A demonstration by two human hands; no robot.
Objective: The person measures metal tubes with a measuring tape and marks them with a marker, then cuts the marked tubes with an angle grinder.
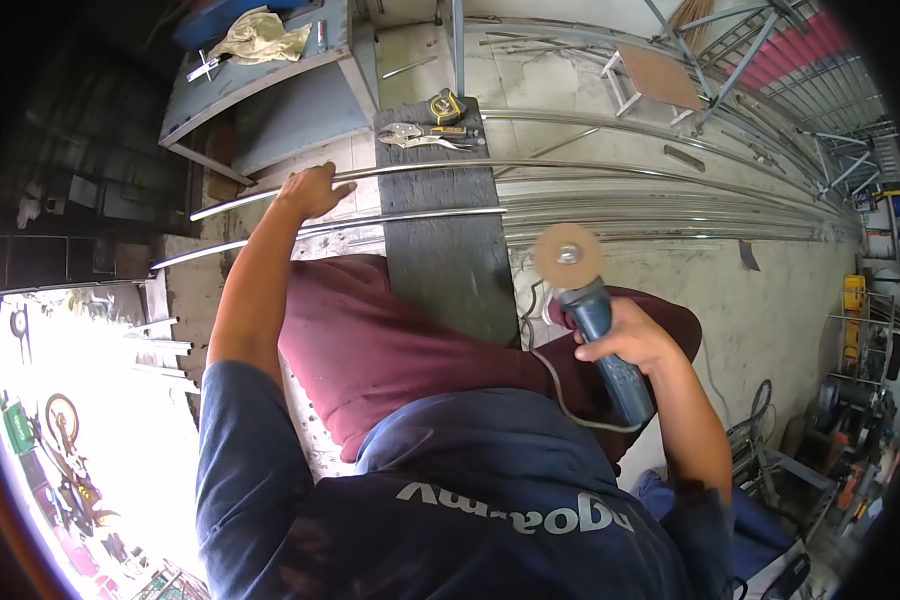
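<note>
My right hand (630,338) is wrapped round the body of a dark blue angle grinder (620,380), held over my right thigh. Its round brown disc (553,262) points forward, beyond the dark wooden board's right side. A grey cord (558,392) trails from the grinder's rear. My left hand (312,191) is closed over a long shiny metal pipe (235,204) near its left end, thumb extended; the fingertips are partly hidden. The pipe crosses the board (445,270). Nearer me, a second metal pipe (220,249) also lies across it.
Locking pliers (410,133) and a tape measure (446,106) lie on the board's far end. More long metal pipes (670,222) stretch along the floor to the right. A metal workbench (260,110) bearing a cloth (260,38) stands at far left, a small stool (658,76) at far right.
</note>
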